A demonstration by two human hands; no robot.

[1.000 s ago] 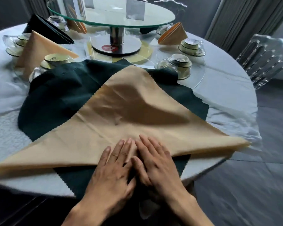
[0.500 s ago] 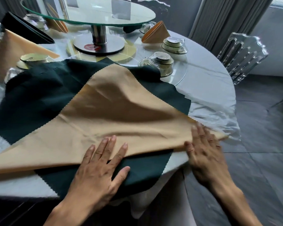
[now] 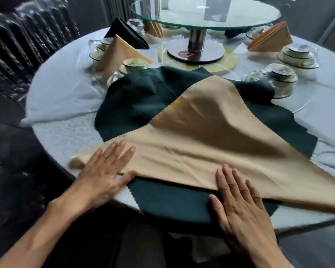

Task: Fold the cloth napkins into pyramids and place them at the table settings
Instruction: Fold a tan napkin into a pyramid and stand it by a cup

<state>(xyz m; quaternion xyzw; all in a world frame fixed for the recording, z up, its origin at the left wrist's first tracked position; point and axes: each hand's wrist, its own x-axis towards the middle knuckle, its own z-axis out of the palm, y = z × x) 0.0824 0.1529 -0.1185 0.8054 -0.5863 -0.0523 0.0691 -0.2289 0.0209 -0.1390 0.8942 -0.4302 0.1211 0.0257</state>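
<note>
Left hand (image 3: 103, 171), right hand (image 3: 240, 202) flat, fingers straight, on tan napkin (image 3: 201, 144); round white-clothed table (image 3: 66, 89), dark floor.

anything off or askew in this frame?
Mostly tidy. The tan napkin, folded to a triangle, humps up in the middle rather than lying flat, while the left hand and right hand press its near edge. The dark green cloth beneath is rumpled and overhangs the table edge.

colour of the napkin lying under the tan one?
Dark green napkin, spread flat under the tan napkin; seen in the head view.
</note>
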